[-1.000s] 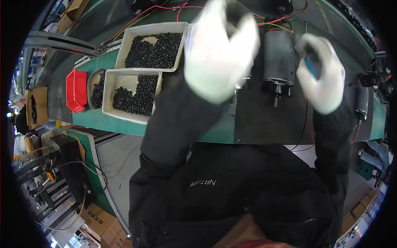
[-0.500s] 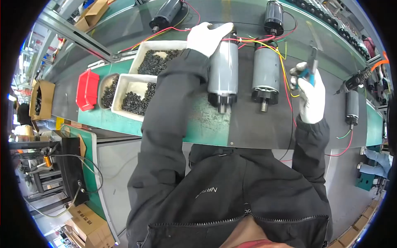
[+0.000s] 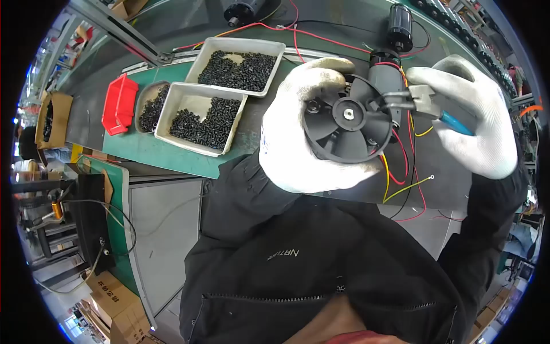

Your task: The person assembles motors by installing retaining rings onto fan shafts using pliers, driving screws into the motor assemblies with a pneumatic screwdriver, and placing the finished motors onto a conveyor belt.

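Observation:
Close to the camera, my gloved left hand [image 3: 286, 152] is wrapped round a motor [image 3: 362, 94]. Its black fan end faces up at me; the grey body is hidden behind it. My gloved right hand [image 3: 490, 129] grips blue-handled pliers [image 3: 423, 100], whose jaws reach the fan's right rim. Whether they touch the rim or a wire there I cannot tell. Red and yellow wires [image 3: 385, 178] hang below the motor, and a yellow-green one ends in a ring terminal [image 3: 431, 178]. Behind the fan, a second grey motor [image 3: 388, 74] lies partly covered.
Two white trays [image 3: 243, 123] of small black parts stand on the left, beside a small bowl [image 3: 143, 109] and a red bin [image 3: 119, 106]. More motors lie at the back, one at the right [image 3: 400, 28] and another [image 3: 243, 11] at the left. A metal frame post [image 3: 117, 31] rises back left.
My left hand has lifted the motor off the bench and turned its fan end toward me. The pliers in my right hand have come over to the fan's rim.

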`<state>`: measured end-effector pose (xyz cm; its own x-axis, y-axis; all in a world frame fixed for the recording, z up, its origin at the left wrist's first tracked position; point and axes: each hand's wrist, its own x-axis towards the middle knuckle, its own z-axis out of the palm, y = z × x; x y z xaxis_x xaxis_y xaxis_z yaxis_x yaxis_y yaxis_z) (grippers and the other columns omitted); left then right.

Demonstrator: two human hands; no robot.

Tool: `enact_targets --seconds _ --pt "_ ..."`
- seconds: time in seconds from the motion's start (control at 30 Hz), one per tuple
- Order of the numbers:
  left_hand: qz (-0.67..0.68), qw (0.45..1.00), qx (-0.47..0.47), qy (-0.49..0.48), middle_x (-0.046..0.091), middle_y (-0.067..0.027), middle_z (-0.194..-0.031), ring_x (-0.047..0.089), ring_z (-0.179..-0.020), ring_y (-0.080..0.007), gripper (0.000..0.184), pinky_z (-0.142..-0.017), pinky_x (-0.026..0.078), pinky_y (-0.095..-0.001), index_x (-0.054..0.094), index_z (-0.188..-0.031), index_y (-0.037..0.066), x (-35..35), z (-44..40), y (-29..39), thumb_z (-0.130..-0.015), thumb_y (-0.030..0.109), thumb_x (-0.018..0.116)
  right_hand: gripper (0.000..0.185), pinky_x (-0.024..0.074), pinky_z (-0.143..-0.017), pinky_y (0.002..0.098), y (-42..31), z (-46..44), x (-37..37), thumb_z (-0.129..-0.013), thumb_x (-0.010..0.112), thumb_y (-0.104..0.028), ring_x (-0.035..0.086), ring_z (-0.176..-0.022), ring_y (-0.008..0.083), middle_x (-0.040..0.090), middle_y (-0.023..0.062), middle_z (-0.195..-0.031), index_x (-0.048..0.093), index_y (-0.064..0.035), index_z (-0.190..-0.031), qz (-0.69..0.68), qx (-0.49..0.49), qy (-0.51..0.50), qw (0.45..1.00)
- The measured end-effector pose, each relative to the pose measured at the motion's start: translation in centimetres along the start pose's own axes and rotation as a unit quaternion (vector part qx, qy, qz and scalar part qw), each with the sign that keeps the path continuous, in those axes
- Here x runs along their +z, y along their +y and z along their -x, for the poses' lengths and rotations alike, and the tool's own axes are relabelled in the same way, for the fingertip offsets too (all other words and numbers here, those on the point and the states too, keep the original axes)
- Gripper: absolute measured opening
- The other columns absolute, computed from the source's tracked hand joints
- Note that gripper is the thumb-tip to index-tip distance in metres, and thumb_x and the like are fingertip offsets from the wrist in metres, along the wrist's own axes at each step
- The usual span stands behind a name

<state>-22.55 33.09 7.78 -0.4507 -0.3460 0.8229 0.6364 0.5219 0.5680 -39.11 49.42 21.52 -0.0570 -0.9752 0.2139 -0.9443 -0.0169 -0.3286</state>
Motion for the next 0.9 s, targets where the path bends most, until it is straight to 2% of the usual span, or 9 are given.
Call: enact_targets --seconds 0.2,0.33,0.53,0.67,0.77,0.8,0.83,0.87,0.9 --pt "0.030 0.998 0.045 -0.025 0.054 -0.0263 -0.120 0.056 -0.111 -0.0386 0.078 -0.091 0.048 -0.0461 0.057 -0.113 0.000 0.5 -0.3 -0.3 -0.049 0.026 0.093 0.061 0.0467 -0.077 0.0367 -2.5 -0.5 -0.7 -0.051 0.054 0.001 0.057 -0.084 0.0319 0.057 0.0155 -0.089 0.066 -0.0035 -0.111 0.135 0.005 -0.049 0.990" --pt "0.005 0.998 0.054 -0.032 0.054 -0.0306 -0.118 0.058 -0.107 -0.0416 0.069 -0.088 0.050 -0.0468 0.062 -0.103 0.002 0.6 -0.1 -0.1 -0.046 0.028 0.092 0.060 0.0476 -0.077 0.0350 -3.3 -0.3 -0.2 -0.055 0.055 0.003 0.057 -0.083 0.0282 0.057 0.0151 -0.094 0.064 -0.0025 -0.114 0.182 -0.017 -0.054 0.982" --pt "-0.067 0.995 0.070 -0.017 0.053 -0.0321 -0.118 0.059 -0.103 -0.0424 0.065 -0.086 0.051 -0.0454 0.064 -0.095 0.001 1.1 0.2 0.8 -0.044 0.029 0.092 0.057 0.0489 -0.076 0.0325 -2.7 -0.4 1.4 -0.062 0.057 0.007 0.057 -0.082 0.0227 0.058 0.0145 -0.102 0.062 -0.0011 -0.118 0.185 -0.066 -0.055 0.979" --pt "0.023 0.997 0.067 0.006 0.053 -0.0337 -0.117 0.060 -0.103 -0.0417 0.073 -0.086 0.052 -0.0440 0.060 -0.100 -0.003 1.1 0.6 0.6 -0.044 0.028 0.095 0.056 0.0498 -0.076 0.0309 0.8 -0.2 2.7 -0.066 0.058 0.009 0.057 -0.081 0.0191 0.058 0.0140 -0.108 0.061 -0.0001 -0.121 0.127 -0.103 -0.014 0.987" --pt "0.099 0.992 0.073 0.011 0.053 -0.0355 -0.116 0.062 -0.100 -0.0411 0.086 -0.084 0.054 -0.0430 0.055 -0.110 -0.005 1.2 0.9 0.0 -0.042 0.028 0.098 0.055 0.0505 -0.076 0.0296 3.7 0.7 5.3 -0.069 0.059 0.011 0.057 -0.080 0.0163 0.058 0.0137 -0.112 0.060 0.0006 -0.123 -0.002 -0.045 0.082 0.996" --pt "0.110 0.991 0.074 0.001 0.054 -0.0361 -0.116 0.063 -0.098 -0.0410 0.089 -0.083 0.054 -0.0430 0.054 -0.112 -0.005 1.0 0.9 -0.2 -0.042 0.028 0.098 0.053 0.0496 -0.080 0.0278 4.6 1.6 6.6 -0.073 0.056 0.010 0.059 -0.087 0.0155 0.059 0.0125 -0.112 0.060 -0.0003 -0.124 -0.095 0.025 0.149 0.984" --pt "0.120 0.990 0.077 0.002 0.054 -0.0364 -0.115 0.063 -0.097 -0.0411 0.090 -0.082 0.054 -0.0435 0.053 -0.114 -0.004 1.2 0.9 -0.3 -0.043 0.028 0.098 0.048 0.0478 -0.088 0.0276 6.0 2.6 7.7 -0.080 0.057 0.005 0.061 -0.098 0.0156 0.060 0.0108 -0.115 0.059 -0.0029 -0.126 0.014 0.097 0.214 0.972" --pt "0.136 0.988 0.073 0.009 0.054 -0.0366 -0.115 0.063 -0.097 -0.0414 0.091 -0.082 0.054 -0.0440 0.052 -0.115 -0.004 1.3 1.1 -0.4 -0.044 0.028 0.098 0.045 0.0457 -0.093 0.0286 9.6 4.1 9.1 -0.084 0.059 0.000 0.061 -0.106 0.0169 0.061 0.0096 -0.117 0.059 -0.0066 -0.128 0.093 0.088 0.302 0.945" --pt "0.152 0.986 0.070 0.017 0.054 -0.0368 -0.115 0.064 -0.096 -0.0416 0.092 -0.081 0.054 -0.0445 0.051 -0.116 -0.004 1.4 1.3 -0.5 -0.044 0.027 0.098 0.039 0.0478 -0.089 0.0350 10.9 4.8 9.4 -0.083 0.068 -0.014 0.062 -0.098 0.0283 0.063 0.0138 -0.105 0.062 -0.0108 -0.122 0.132 0.145 0.334 0.922"
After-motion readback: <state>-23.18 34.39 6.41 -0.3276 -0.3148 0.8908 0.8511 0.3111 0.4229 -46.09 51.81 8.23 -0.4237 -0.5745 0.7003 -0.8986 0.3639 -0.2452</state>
